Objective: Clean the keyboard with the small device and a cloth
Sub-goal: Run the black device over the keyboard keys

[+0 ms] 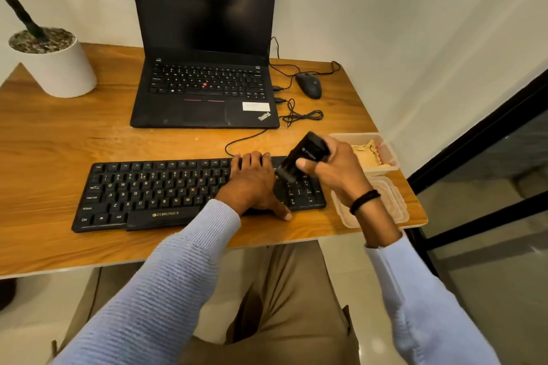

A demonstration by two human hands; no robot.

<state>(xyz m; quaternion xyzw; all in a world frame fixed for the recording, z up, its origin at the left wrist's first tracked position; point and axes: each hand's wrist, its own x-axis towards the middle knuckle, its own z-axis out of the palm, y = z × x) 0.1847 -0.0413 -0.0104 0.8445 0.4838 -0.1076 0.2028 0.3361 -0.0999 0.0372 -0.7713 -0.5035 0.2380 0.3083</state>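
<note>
Over keyboard (154,192) numpad: device (305,157) tilted, nozzle down-left.

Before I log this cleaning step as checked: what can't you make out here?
Head view only:
- Keys beneath the left hand: covered.
- Small device tip on the keyboard: blurred, contact unclear.
- Cloth in the plastic tub: partly hidden by the right hand.
- Numpad legends: too small.

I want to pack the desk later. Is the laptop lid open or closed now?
Open. The laptop stands behind the keyboard with its dark screen raised upright and its own keys and touchpad visible.
</note>
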